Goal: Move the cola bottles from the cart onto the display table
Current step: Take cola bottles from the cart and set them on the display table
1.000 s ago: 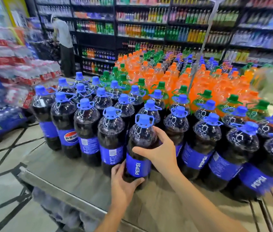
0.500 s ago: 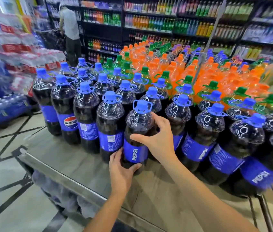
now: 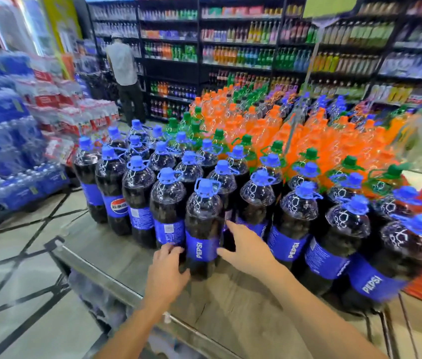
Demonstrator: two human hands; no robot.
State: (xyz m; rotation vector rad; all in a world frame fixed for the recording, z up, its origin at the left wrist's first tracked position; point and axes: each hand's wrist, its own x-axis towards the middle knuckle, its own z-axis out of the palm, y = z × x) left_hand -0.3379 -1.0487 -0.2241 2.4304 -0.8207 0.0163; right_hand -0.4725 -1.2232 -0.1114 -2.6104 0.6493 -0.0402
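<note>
- Bottle stands on counter at 12 o'clock, fronting the rows; placed, I judge.
- My left hand rests loose at its base; right hand spread wide beside it.
- Cart unseen.

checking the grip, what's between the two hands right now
The front cola bottle, upright on the display table, stands between the left hand and the right hand, as the head view shows.

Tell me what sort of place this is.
Probably a supermarket's drinks section: wall shelves packed with bottled drinks, massed Pepsi bottles and orange soda bottles on display, and stacked water packs on the left.
</note>
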